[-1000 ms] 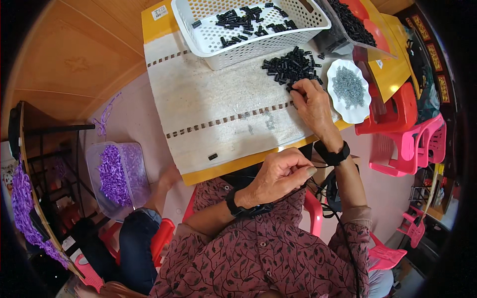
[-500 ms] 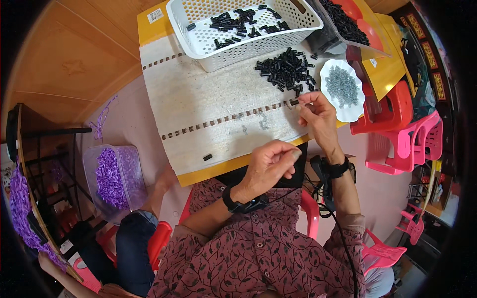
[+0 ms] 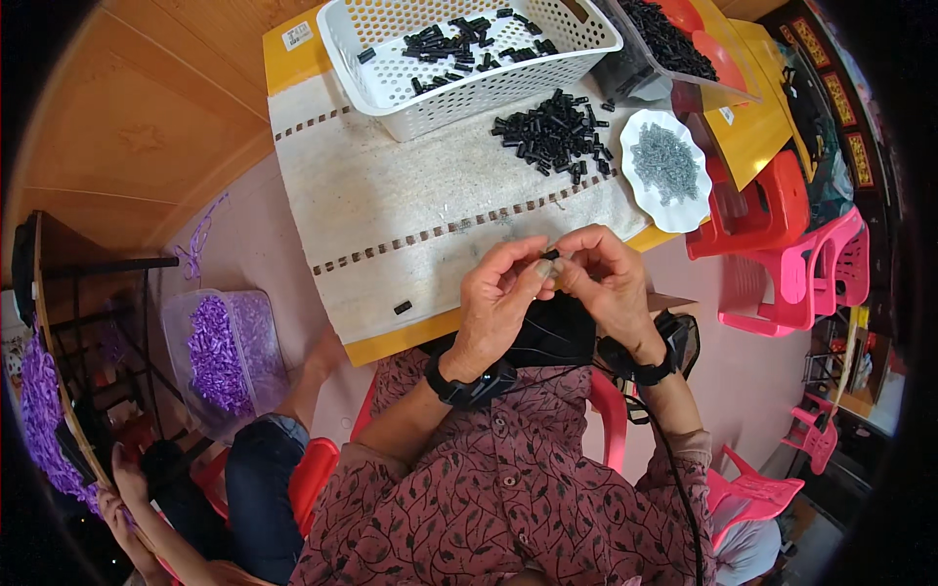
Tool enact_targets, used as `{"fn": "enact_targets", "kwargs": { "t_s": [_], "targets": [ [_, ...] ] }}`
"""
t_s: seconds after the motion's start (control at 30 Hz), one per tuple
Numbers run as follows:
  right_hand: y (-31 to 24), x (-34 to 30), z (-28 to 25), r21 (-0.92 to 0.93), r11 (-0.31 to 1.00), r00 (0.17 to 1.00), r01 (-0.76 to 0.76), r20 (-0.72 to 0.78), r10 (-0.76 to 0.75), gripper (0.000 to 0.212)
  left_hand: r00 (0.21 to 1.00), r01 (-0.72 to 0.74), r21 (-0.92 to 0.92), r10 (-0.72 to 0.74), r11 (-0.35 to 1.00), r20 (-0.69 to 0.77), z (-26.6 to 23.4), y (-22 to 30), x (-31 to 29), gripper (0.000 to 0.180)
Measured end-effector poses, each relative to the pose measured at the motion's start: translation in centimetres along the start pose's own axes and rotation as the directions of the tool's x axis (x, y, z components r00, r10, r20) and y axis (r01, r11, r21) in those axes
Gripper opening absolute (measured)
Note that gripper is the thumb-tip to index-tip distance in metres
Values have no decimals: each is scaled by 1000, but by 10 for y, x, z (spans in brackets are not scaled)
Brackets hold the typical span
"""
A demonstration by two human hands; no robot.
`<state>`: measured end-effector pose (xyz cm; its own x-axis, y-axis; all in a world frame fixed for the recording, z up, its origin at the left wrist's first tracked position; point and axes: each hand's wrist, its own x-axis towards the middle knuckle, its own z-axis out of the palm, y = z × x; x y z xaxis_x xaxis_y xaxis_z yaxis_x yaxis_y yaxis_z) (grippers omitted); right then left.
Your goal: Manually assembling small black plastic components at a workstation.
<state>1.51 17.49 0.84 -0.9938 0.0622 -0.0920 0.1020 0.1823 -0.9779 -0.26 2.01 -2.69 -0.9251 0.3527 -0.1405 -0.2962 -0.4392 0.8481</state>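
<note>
The fingers [image 3: 540, 266] of both hands meet over the near edge of the tabletop [image 3: 293, 61], pinched together on one small black piece [image 3: 552, 255] that sits between the fingertips. The left hand [image 3: 498, 298] grips it from the left with thumb and forefinger, the other fingers curled loosely beneath. The right hand [image 3: 611, 278] closes on it from the right, its fingertips touching those of the left. Each wrist wears a black band, and a thin black cable runs from them down across the patterned shirt.

Under the hands lies a pale mat [image 3: 391, 195] with dotted brown lines, covering most of the yellow tabletop. A single black piece [image 3: 403, 307] lies loose on the mat, to the left of the hands. Farther up the mat is a pile of black pieces [image 3: 555, 137], just beside a white scalloped dish [image 3: 696, 205] of small grey parts. Behind the pile stands a white basket [image 3: 342, 39] holding more black pieces.

Red and pink plastic stools [image 3: 782, 264] stand to the right of the tabletop. On the floor to the left sits a clear tub [image 3: 176, 322] of purple bits, with another person's legs [image 3: 259, 469] next to it.
</note>
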Motion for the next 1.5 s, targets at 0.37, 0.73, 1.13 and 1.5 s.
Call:
{"fn": "enact_targets", "kwargs": {
  "t_s": [0.37, 0.73, 1.13, 1.5],
  "targets": [
    [-26, -11, 0, -9, 994, 994, 110, -10, -110, 31, 993, 71, -157, -55, 985, 105, -1, 9, -3, 20],
    [-28, -18, -9, 252, 963, 995, -99, 29, 94, 28, 983, -70, -71, 81, 995, 165, 3, 6, -6, 19],
    [9, 5, -29, 354, 904, 970, -240, 130, 207, 16, 968, -118, -60, 129, 991, 214, 23, 5, -23, 17],
    [21, 30, 3, -295, 952, 992, 82, 111, -51, 11, 959, -29, -61, 45, 998, 280, 25, 5, -28, 16]
  ]
}}
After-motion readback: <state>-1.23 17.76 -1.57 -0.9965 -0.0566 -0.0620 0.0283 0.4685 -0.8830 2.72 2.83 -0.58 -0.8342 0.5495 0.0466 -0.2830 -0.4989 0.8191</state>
